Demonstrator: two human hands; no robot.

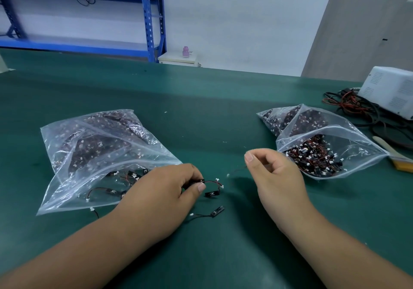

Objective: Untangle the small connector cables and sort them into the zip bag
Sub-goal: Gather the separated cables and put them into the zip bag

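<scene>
Near the tabletop's (223, 110) front edge, the left hand (169, 190) pinches a connector cable (211, 181) beside the left zip bag (67, 154); the curled right hand (274, 172) pinches a thin wire (237, 170), apparently teasing them apart.

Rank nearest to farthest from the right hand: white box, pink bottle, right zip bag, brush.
1. Right zip bag, beside the right hand.
2. Brush, right edge.
3. White box, far right corner.
4. Pink bottle, beyond the table.

An electronics workshop is showing itself: a green mat (201, 101) is covering the desk (232, 257), blue steel racking (148, 20) is standing behind, a white instrument box (390, 91) is sitting beside tangled leads (350, 106), zip bags (89, 137) are holding connector cables (312, 156).
</scene>
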